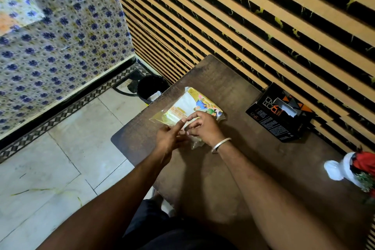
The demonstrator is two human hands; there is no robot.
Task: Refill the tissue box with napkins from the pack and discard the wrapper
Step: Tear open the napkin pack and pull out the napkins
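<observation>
One napkin pack (192,103), one tissue box (280,115), two hands pinching wrapper

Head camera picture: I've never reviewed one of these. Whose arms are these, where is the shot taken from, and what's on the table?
There is no machine here. A person wears a wide-angle camera on the head, so you look forward and down along their own bare arms. Both hands work at the near end of a napkin pack in a clear printed wrapper, lying on a brown table. The left hand and the right hand, which has a bangle at the wrist, pinch the plastic there, seemingly to open it. To the right, against the slatted wall, stands a black tissue box with its top slot open. A white vase with red flowers sits at the right edge. A black bin stands on the floor beyond the table's far left side.
</observation>
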